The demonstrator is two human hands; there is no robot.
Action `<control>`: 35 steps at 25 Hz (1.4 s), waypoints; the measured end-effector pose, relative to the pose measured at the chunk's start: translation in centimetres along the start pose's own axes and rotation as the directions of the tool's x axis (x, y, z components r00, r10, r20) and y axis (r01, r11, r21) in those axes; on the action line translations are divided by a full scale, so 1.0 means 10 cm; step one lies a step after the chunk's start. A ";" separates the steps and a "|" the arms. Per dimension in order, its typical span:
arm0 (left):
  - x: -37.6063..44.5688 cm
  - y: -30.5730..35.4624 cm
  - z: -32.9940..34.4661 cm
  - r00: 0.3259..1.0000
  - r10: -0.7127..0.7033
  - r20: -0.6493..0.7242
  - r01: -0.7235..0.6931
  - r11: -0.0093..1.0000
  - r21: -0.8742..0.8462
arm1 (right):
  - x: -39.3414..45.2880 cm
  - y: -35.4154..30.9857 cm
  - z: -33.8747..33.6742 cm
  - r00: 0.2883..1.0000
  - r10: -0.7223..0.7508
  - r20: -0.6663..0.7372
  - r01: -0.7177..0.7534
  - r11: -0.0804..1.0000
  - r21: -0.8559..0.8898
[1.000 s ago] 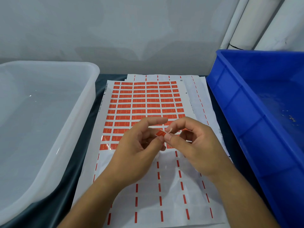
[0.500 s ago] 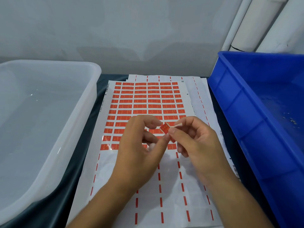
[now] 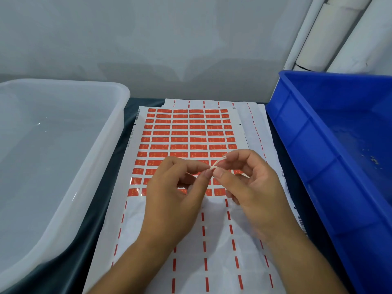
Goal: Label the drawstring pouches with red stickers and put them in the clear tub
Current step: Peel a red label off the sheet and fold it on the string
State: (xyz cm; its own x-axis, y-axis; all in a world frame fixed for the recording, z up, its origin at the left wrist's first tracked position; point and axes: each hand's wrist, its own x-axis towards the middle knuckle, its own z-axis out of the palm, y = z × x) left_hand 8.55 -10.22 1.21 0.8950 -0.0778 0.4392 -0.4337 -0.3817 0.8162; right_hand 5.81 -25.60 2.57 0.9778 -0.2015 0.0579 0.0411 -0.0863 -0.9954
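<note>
Pinching something small and pale between both hands at frame centre: left hand (image 3: 176,187) and right hand (image 3: 250,183) meet fingertip to fingertip, thumb and forefinger of each closed on a thin whitish strip (image 3: 218,163) sticking up from the pinch. Too small to say whether folded sticker, backing scrap or cord end; no red face visible on it.

Below the hands, flat on the dark table cloth (image 3: 99,219): white sheet of small red rectangular stickers (image 3: 186,132), upper rows full, lower part stripped down to red dashes. More white backing sheets stacked under it, edges showing at upper right of the stack.

Translucent clear plastic tub (image 3: 118,115) at left of frame, nothing visible inside. Blue plastic crate (image 3: 297,132) at right of frame, only pale specks on its floor. White rolled tubes (image 3: 339,28) leaning at upper right.

No drawstring pouches in view anywhere, so labelling not possible from this pose.

Judgement: still at sticker-handling step, early in a cycle, nothing in the tub yet.

Next move likely needs: sorting out the strip between the fingertips (unfold or discard), freeing one hand, fetching a pouch from out of frame, then pressing a sticker flat onto fabric. Risk: adhesive sticking to itself or to fingertips.
</note>
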 end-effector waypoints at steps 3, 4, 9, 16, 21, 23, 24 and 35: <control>0.01 0.00 0.00 0.998 -0.054 0.037 0.055 0.998 -0.030 | 0.00 0.00 0.00 0.999 -0.016 0.044 0.021 0.994 -0.106; 0.01 0.00 0.00 0.997 -0.061 0.049 0.063 0.997 -0.038 | 0.01 0.00 0.00 0.998 -0.020 0.063 0.027 0.994 -0.107; 0.01 -0.02 0.00 0.985 -0.106 0.137 0.119 0.988 -0.097 | 0.00 0.00 0.00 0.996 -0.059 0.068 0.066 0.993 -0.096; 0.01 -0.10 -0.08 0.939 -0.108 0.326 0.098 0.994 0.048 | 0.03 0.01 -0.04 1.000 -0.019 0.003 0.019 1.000 0.002; 0.04 -0.11 -0.07 0.959 -0.139 0.245 0.140 0.990 0.014 | 0.06 0.01 -0.07 1.000 0.017 -0.015 -0.017 0.999 0.045; 0.04 -0.11 -0.08 0.956 -0.167 0.243 0.175 0.985 -0.009 | 0.06 0.02 -0.08 1.000 0.006 -0.022 -0.005 0.999 0.048; 0.04 -0.11 -0.09 0.952 -0.181 0.248 0.191 0.981 -0.018 | 0.06 0.02 -0.08 1.000 0.001 -0.023 0.000 0.999 0.046; 0.31 0.42 -0.59 0.988 -0.102 0.114 0.100 0.995 0.028 | 0.15 0.14 -0.09 0.979 0.131 -0.156 -0.119 0.990 0.081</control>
State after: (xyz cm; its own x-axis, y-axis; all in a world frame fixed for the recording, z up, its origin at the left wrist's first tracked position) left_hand 8.87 -6.60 8.23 0.9407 -0.1425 0.3077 -0.3391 -0.4129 0.8453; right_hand 7.13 -26.91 1.31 0.9308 -0.3604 -0.0615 -0.0591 0.0177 -0.9981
